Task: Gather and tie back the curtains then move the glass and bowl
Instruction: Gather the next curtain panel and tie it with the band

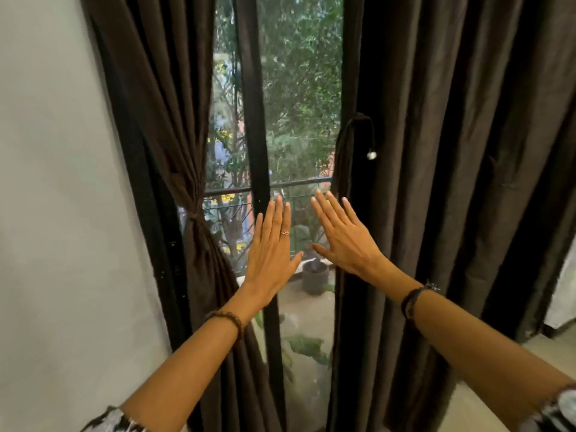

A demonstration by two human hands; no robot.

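Note:
Two dark brown curtains hang at a tall window. The left curtain point(162, 113) is gathered and tied with a knot point(194, 217) at mid height. The right curtain point(452, 151) hangs loose and wide; a tie-back loop point(358, 120) with a small silver end point(371, 155) dangles at its inner edge. My left hand point(272, 247) and my right hand point(344, 235) are both held up flat with straight, spread fingers in front of the window glass, between the curtains, holding nothing. No glass or bowl is in sight.
A black window frame bar point(255, 120) runs vertically behind my left hand. Outside are a balcony railing point(299, 183), a grey pot point(315, 275) and green trees. A pale wall point(56, 182) fills the left; light floor point(554, 353) shows at the right.

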